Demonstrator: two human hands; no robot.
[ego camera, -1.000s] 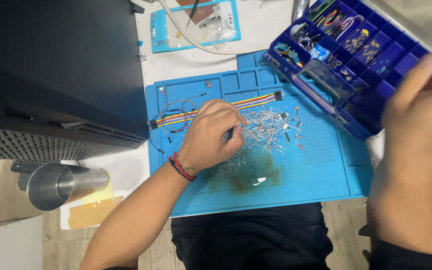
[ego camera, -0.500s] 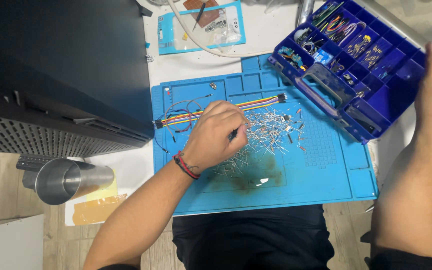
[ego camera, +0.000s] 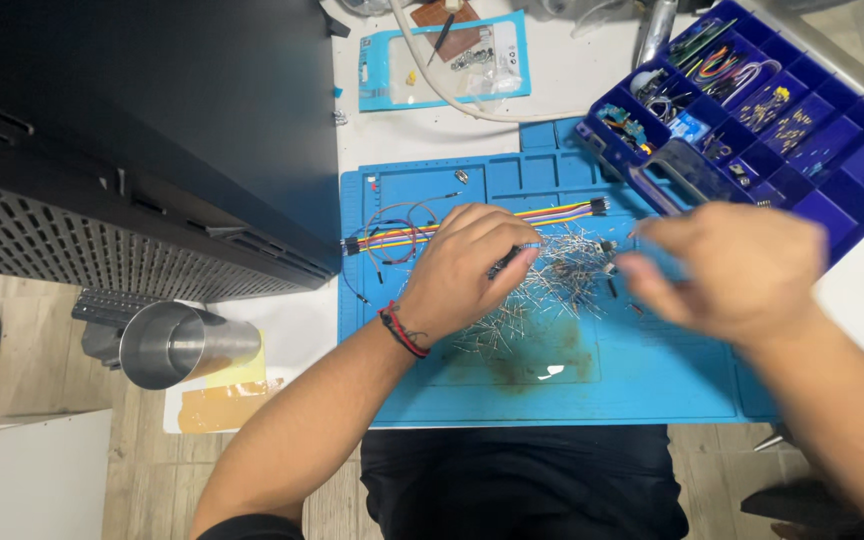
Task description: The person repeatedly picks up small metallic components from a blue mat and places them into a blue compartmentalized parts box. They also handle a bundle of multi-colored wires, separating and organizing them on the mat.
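While your left hand (ego camera: pixel 467 270) pinches a small dark component, its grip closed, the pile of loose wire-legged parts (ego camera: pixel 542 290) lies at the blue mat's (ego camera: pixel 652 380) centre, at three o'clock of that hand. They look light, thin and easily bent; take them by the body. Your right hand (ego camera: pixel 732 270) is blurred, so I cannot tell its grip.

Left hand (ego camera: pixel 467 270) fingers pinched; right hand (ego camera: pixel 737 270) blurred, fingers curled.
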